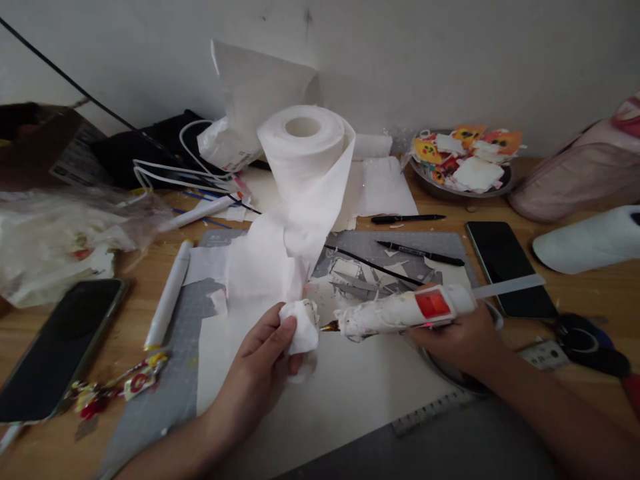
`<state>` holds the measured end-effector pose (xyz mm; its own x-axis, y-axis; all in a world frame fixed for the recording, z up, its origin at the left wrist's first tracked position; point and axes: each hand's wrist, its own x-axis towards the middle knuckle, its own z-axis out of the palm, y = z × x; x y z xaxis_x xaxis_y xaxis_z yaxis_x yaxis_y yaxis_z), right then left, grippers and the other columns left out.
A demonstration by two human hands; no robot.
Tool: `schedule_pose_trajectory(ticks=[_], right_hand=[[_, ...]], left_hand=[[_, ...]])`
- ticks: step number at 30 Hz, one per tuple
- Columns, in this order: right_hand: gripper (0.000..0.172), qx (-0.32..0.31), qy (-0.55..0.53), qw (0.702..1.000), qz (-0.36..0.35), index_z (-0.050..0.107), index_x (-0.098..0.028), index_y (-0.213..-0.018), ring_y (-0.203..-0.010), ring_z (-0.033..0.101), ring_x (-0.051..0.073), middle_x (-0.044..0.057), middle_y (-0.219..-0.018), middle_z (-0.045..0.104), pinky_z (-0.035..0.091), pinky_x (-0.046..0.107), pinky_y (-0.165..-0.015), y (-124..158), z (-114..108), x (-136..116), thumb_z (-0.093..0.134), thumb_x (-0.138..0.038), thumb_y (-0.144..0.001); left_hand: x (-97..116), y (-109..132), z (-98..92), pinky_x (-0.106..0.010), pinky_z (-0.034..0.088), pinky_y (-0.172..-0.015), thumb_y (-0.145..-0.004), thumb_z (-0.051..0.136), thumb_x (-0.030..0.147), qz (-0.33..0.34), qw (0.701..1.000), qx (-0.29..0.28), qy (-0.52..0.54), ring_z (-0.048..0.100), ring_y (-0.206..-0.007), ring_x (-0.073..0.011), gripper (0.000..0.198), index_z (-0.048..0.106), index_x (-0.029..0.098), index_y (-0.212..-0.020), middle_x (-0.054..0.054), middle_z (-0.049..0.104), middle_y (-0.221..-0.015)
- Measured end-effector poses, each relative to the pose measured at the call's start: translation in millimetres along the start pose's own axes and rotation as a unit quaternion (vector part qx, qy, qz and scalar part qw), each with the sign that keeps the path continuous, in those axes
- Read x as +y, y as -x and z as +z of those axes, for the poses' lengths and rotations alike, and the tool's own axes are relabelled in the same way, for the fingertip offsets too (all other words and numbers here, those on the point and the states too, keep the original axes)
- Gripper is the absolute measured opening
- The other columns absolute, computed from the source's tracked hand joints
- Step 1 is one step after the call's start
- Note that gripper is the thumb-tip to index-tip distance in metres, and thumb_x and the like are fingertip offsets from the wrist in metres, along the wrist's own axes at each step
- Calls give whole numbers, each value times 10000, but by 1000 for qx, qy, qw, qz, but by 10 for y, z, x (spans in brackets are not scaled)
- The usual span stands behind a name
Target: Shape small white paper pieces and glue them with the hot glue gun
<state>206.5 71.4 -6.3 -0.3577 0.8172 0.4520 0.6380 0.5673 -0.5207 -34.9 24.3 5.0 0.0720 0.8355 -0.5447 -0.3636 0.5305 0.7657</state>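
Observation:
Between thumb and fingers, my left hand [267,357] pinches a small white tissue-covered piece [303,325] near the middle of the view. My right hand [457,337] is wrapped round a white glue gun [390,315] with a red switch patch; a translucent glue stick [510,287] sticks out of its back end. The gun's metal tip points left at the white piece, very close to it; whether they touch is hard to tell. Behind my left hand stands a large white tissue roll [305,143], its loose end hanging down onto the mat.
A cutting mat [145,400] bears white paper [350,400], scraps, a pen [420,253] and a steel ruler [435,410]. Phones lie left [60,347] and right [510,267]. A bowl of cutouts [460,190] stands at the back right. Scissors [590,343] lie at far right.

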Motion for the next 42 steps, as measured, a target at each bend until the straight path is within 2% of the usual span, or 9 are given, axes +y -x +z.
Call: schedule_pose_trajectory(ticks=[2, 6, 14, 21, 24, 28, 36, 42], right_hand=[[56, -1, -10, 1000, 3, 558, -220, -666, -490, 625, 148, -44, -545, 645, 482, 198, -468, -8, 2, -3, 569, -171, -643], [97, -14, -22, 1000, 10, 565, -224, -687, -494, 620, 136, -54, -559, 648, 475, 185, -474, -7, -3, -13, 580, -153, -623], [65, -47, 1, 998, 42, 579, -197, -701, -548, 628, 177, -7, -596, 649, 488, 259, -531, -4, -2, -11, 577, -207, -637], [81, -43, 14, 999, -3, 625, -198, -712, -569, 654, 183, 9, -609, 684, 489, 244, -511, 5, -10, 1, 555, -169, -684], [80, -44, 8, 999, 9, 621, -210, -687, -539, 640, 185, 2, -581, 668, 483, 258, -493, 10, -14, 8, 558, -166, -666], [108, -62, -17, 997, 31, 618, -224, -715, -560, 639, 178, -7, -610, 669, 491, 260, -519, 11, -9, 14, 566, -150, -657], [116, -37, 2, 999, -3, 545, -226, -603, -464, 583, 137, -27, -512, 614, 444, 227, -455, -46, -26, -32, 505, -132, -657], [128, -36, 10, 999, 8, 519, -225, -558, -433, 560, 133, -33, -466, 582, 418, 229, -436, -43, -21, -37, 511, -144, -657]], left_hand=[[-3, -3, 0, -201, 254, -470, -789, 574, 365, 1, 1000, 0, -1, 331, -482, -82, 327, 554, 158, -1042, 46, 440, -533], [-5, -7, 0, -194, 261, -474, -789, 577, 374, 9, 1000, -1, -9, 345, -480, -73, 232, 567, 161, -880, 45, 446, -533], [-31, -12, -22, -205, 260, -479, -796, 570, 388, 9, 1000, -10, -12, 370, -487, -82, 243, 522, 168, -703, 42, 443, -515], [-29, -16, -29, -213, 250, -479, -777, 585, 394, 8, 1000, -15, -15, 351, -478, -86, 241, 520, 169, -720, 38, 443, -502], [-20, -11, -26, -209, 250, -483, -781, 578, 396, 5, 1000, -11, -23, 348, -481, -82, 236, 528, 169, -744, 40, 440, -513], [-17, -7, -25, -211, 243, -474, -784, 571, 397, 5, 1000, -17, -25, 349, -476, -82, 265, 508, 166, -669, 34, 440, -506], [-2, 1, -22, -205, 266, -484, -772, 580, 405, 1, 999, -9, -41, 362, -485, -82, 275, 515, 161, -662, 33, 449, -517], [-2, 2, -18, -202, 273, -473, -765, 588, 398, 3, 999, -4, -38, 369, -471, -81, 271, 510, 164, -653, 37, 452, -504]])
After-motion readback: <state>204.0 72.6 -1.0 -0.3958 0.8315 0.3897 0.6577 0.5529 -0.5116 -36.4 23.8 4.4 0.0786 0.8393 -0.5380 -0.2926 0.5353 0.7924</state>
